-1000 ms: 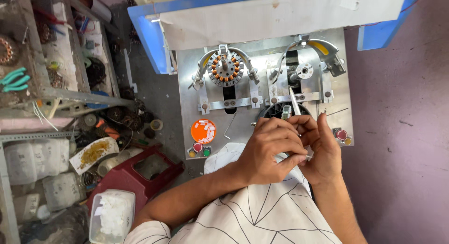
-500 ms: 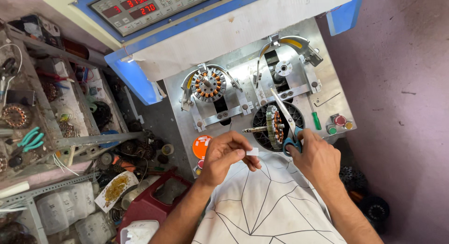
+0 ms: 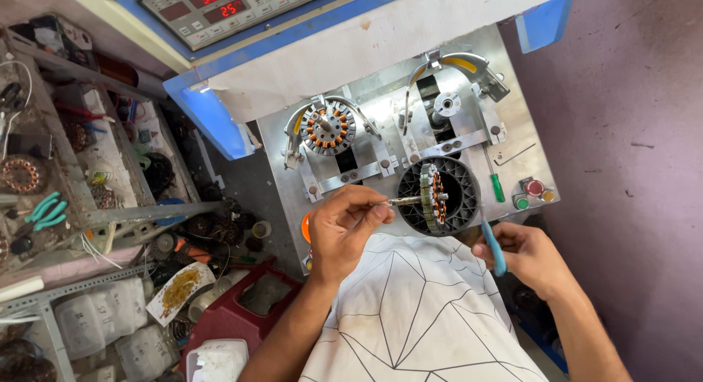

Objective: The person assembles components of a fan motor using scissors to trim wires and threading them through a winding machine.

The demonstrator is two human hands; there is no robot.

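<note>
A white shirt (image 3: 417, 316) is worn. Thin dark lines are drawn across the shirt, and big shapes with straight sides are made where the lines meet. A few small brownish marks can be seen on the cloth. Both arms are left bare from above the elbow down, so the sleeves must be short. No gloves are worn on the left hand (image 3: 344, 232) or the right hand (image 3: 529, 257). No rings or watch can be seen.

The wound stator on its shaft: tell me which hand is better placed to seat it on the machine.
Left, probably. The left hand already pinches the shaft carrying the stator; the right hand is apart, occupied with blue-handled scissors.
</note>
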